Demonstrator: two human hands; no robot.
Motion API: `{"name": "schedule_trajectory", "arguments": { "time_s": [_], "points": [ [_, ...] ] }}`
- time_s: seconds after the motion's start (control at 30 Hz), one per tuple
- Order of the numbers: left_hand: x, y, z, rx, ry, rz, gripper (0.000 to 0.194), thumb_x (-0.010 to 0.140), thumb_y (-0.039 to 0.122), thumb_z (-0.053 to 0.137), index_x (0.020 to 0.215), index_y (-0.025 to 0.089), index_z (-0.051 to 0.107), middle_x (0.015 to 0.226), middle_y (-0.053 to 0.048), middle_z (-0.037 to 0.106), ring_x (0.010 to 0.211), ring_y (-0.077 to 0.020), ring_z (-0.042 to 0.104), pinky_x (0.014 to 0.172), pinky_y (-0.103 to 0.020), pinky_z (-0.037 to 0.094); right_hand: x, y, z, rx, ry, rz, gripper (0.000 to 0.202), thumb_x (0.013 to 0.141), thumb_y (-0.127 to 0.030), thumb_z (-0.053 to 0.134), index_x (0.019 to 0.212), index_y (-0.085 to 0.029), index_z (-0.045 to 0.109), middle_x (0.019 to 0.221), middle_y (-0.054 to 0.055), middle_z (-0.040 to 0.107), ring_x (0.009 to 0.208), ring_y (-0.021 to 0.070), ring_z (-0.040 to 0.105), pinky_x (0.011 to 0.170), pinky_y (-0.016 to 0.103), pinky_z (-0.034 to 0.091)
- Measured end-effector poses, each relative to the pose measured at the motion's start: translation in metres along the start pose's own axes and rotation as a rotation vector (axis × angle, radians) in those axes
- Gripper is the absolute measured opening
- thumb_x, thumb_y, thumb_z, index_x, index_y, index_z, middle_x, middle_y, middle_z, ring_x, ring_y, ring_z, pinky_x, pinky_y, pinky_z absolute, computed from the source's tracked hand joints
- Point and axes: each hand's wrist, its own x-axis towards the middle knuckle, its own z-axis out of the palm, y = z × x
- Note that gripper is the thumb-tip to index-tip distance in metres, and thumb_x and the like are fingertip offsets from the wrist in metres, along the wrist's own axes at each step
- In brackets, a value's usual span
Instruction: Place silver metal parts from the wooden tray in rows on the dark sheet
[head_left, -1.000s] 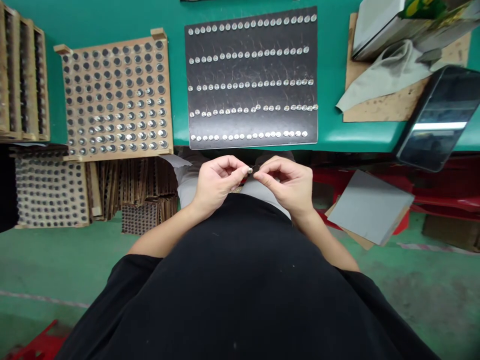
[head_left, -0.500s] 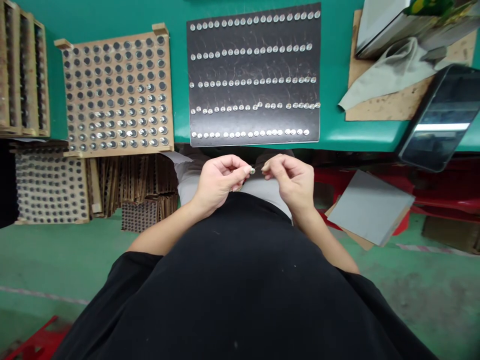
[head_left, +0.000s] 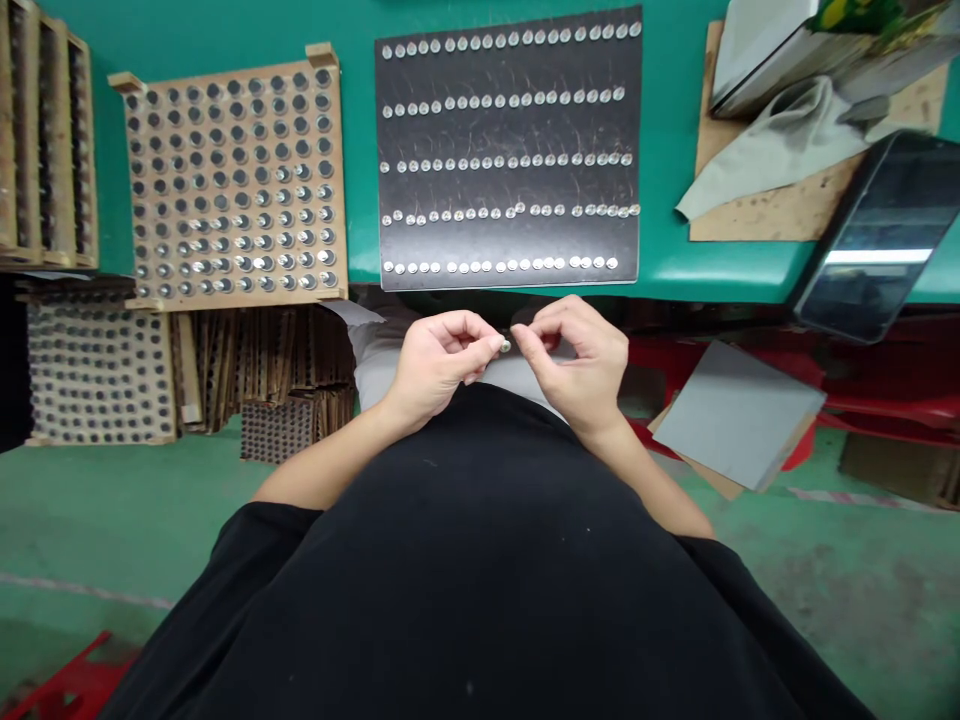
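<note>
Head view: the left hand [head_left: 431, 370] pinches a tiny disc [head_left: 505, 346], likely light and stiff, best held by its rim; whether the right hand [head_left: 589, 365]'s curled fingers grip anything, I can't tell.

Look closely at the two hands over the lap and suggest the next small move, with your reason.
Probably the right hand should ease its fingertips slightly toward the small round piece. The left hand pinches that piece, with part of it exposed, and the right fingertips are close beside it with a small gap between. Whether they hold anything is too small to tell.
</note>
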Motion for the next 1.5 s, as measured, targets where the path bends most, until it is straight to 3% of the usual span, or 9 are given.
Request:
{"name": "schedule_trajectory", "arguments": {
  "time_s": [0.27, 0.4, 0.53, 0.77, 0.93, 1.07, 1.2, 1.33, 1.5],
  "points": [
    [0.001, -0.003, -0.008, 0.050, 0.037, -0.022, 0.029, 0.059, 0.030, 0.084, 0.058, 0.012, 0.062, 0.054, 0.002, 0.055, 0.040, -0.0012, 0.039, 0.038, -0.016, 0.029, -0.008, 0.023, -0.016, 0.067, -0.171, -0.181, 0.031, 0.093, -0.025, 0.048, 0.066, -0.022, 0.063, 0.072, 0.003, 0.071, 0.068, 0.0149, 0.067, 0.061, 0.029, 0.052],
    [0.001, -0.014, -0.017, 0.135, 0.021, -0.091, 0.031, 0.057, 0.032, 0.085, 0.056, 0.012, 0.062, 0.053, 0.002, 0.055, 0.041, -0.0023, 0.040, 0.037, -0.016, 0.029, 0.004, 0.033, -0.042, -0.170, 0.008, -0.183, 0.016, 0.087, -0.025, 0.058, 0.095, -0.026, 0.071, 0.099, 0.005, 0.075, 0.096, 0.0212, 0.069, 0.085, 0.041, 0.056],
    [0.002, -0.023, -0.021, 0.192, -0.033, -0.149, 0.033, 0.056, 0.034, 0.086, 0.056, 0.012, 0.062, 0.051, 0.001, 0.056, 0.042, -0.0036, 0.043, 0.039, -0.017, 0.034, 0.026, 0.047, -0.057, -0.325, 0.226, -0.017, 0.015, 0.077, -0.032, 0.072, 0.089, -0.022, 0.071, 0.081, 0.002, 0.072, 0.072, 0.0171, 0.064, 0.073, 0.036, 0.054],
    [-0.004, -0.010, -0.028, 0.163, -0.080, -0.184, 0.031, 0.057, 0.032, 0.083, 0.057, 0.012, 0.060, 0.049, 0.003, 0.054, 0.043, -0.0039, 0.045, 0.041, -0.016, 0.036, 0.042, 0.055, -0.058, -0.384, 0.127, 0.090, 0.009, 0.075, -0.028, 0.073, 0.069, -0.021, 0.071, 0.068, 0.002, 0.064, 0.058, 0.0143, 0.053, 0.060, 0.033, 0.045],
    [-0.009, 0.036, -0.083, 0.208, 0.028, 0.021, 0.023, 0.058, 0.027, 0.081, 0.058, 0.012, 0.063, 0.051, 0.002, 0.057, 0.041, -0.0032, 0.044, 0.039, -0.016, 0.033, 0.045, 0.060, -0.058, -0.293, 0.218, 0.163, 0.010, 0.064, -0.025, 0.079, 0.060, -0.028, 0.070, 0.058, 0.003, 0.061, 0.049, 0.0174, 0.050, 0.054, 0.040, 0.042],
    [-0.003, 0.073, -0.151, 0.340, 0.406, 0.249, 0.013, 0.060, 0.014, 0.077, 0.057, 0.012, 0.064, 0.046, 0.003, 0.054, 0.039, -0.0027, 0.040, 0.040, -0.017, 0.029, 0.031, 0.055, -0.047, -0.142, 0.390, 0.098, 0.008, 0.066, -0.033, 0.078, 0.067, -0.030, 0.071, 0.062, 0.003, 0.058, 0.054, 0.0192, 0.049, 0.055, 0.041, 0.037],
    [0.024, 0.092, -0.201, 0.541, 0.747, 0.336, 0.018, 0.062, 0.000, 0.070, 0.050, 0.012, 0.061, 0.048, 0.002, 0.058, 0.048, -0.0041, 0.046, 0.049, -0.018, 0.035, 0.011, 0.043, -0.027, 0.006, 0.325, 0.070, 0.008, 0.069, -0.031, 0.077, 0.074, -0.029, 0.071, 0.070, 0.004, 0.060, 0.063, 0.0211, 0.054, 0.056, 0.039, 0.039],
    [0.057, 0.097, -0.219, 0.662, 0.748, 0.348, 0.020, 0.064, -0.002, 0.067, 0.050, 0.011, 0.061, 0.046, 0.006, 0.056, 0.054, -0.0036, 0.043, 0.055, -0.019, 0.031, 0.000, 0.035, -0.009, 0.129, 0.242, 0.044, 0.009, 0.066, -0.025, 0.078, 0.071, -0.023, 0.070, 0.068, 0.002, 0.065, 0.063, 0.0196, 0.061, 0.054, 0.035, 0.047],
    [0.070, 0.104, -0.214, 0.709, 0.799, 0.405, 0.030, 0.063, -0.008, 0.068, 0.046, 0.014, 0.056, 0.043, 0.008, 0.040, 0.060, -0.0063, 0.034, 0.062, -0.022, 0.029, -0.006, 0.029, -0.002, 0.223, 0.141, 0.096, 0.007, 0.069, -0.019, 0.077, 0.073, -0.021, 0.072, 0.069, 0.001, 0.067, 0.064, 0.0159, 0.064, 0.056, 0.030, 0.052]
  ]
}}
